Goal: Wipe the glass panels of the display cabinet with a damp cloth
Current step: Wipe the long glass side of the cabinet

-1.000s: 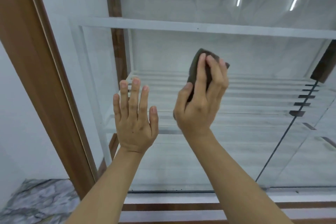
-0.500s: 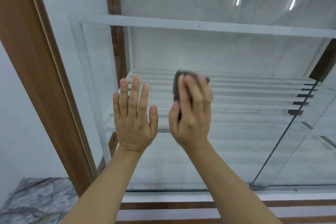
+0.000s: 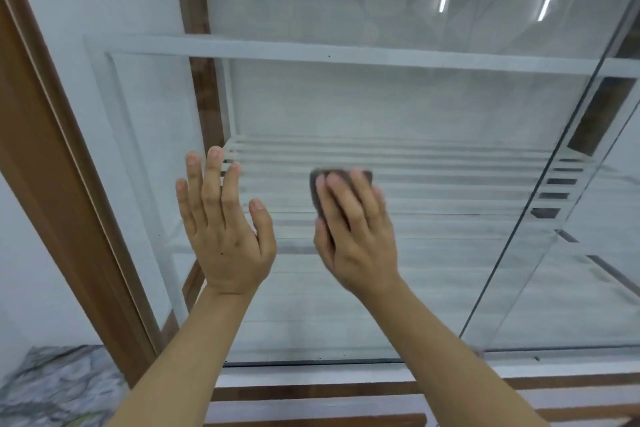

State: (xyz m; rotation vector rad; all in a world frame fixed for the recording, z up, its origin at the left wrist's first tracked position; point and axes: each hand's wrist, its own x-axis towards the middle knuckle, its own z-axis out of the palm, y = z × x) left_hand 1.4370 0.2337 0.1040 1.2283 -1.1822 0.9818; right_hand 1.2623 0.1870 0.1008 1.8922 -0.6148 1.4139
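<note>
The display cabinet's front glass panel fills most of the view, with faint streaks on it. My left hand lies flat against the glass at lower left, fingers straight and spread. Just to its right, my right hand presses a dark grey cloth onto the glass. The fingers lie over the cloth and the thumb holds its left edge. Only the cloth's top and left edges show past the fingers. The right hand is motion-blurred.
A brown wooden frame post runs down the left side. A second glass panel meets the first at a dark vertical edge on the right. White shelves sit behind the glass. Marble floor shows at bottom left.
My right hand has carried the cloth down the glass and slightly left, ending lower and closer to the left hand. The left hand has stayed flat in place.
</note>
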